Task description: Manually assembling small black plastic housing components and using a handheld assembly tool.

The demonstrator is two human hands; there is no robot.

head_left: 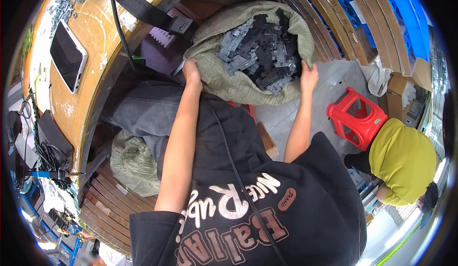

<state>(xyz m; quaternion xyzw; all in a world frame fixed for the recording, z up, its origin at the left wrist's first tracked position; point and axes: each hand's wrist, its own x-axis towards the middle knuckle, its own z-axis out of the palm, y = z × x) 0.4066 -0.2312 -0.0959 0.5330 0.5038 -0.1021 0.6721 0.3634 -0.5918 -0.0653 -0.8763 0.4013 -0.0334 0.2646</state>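
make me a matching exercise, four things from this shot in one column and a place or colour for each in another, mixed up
Things:
1. sack
2. stool
3. tablet
4. left hand

Places or colours:
A. red, on the floor beside a person in a yellow top
B. lying flat on the wooden bench
C. green woven, open, full of grey and black plastic parts
D. gripping the sack's near rim, opposite the right hand

Pairs: 1-C, 2-A, 3-B, 4-D
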